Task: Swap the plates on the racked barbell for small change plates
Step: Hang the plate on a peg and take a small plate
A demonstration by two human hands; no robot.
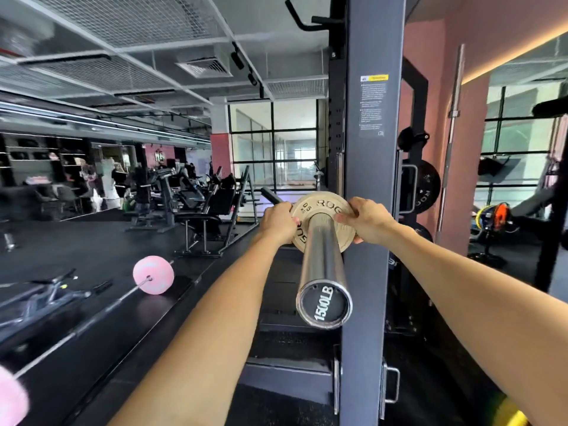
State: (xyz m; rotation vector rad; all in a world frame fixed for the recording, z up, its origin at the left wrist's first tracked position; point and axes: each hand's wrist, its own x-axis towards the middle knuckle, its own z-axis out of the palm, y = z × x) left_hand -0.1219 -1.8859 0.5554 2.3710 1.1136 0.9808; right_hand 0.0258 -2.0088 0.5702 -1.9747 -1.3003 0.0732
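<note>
Both arms outstretched, left hand and right hand gripping.

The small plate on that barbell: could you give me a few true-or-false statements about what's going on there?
1. Both hands grip the change plate, the left hand on its left edge and the right hand on its right edge. True.
2. The plate is already clear of the barbell sleeve. False: the sleeve passes through its centre hole.
3. The sleeve's end cap reads 1500LB. True.
4. A large black plate sits on the sleeve in front of the small one. False: the sleeve is bare between the plate and the end cap.
5. A barbell with pink plates lies on the floor to the left. True.
</note>
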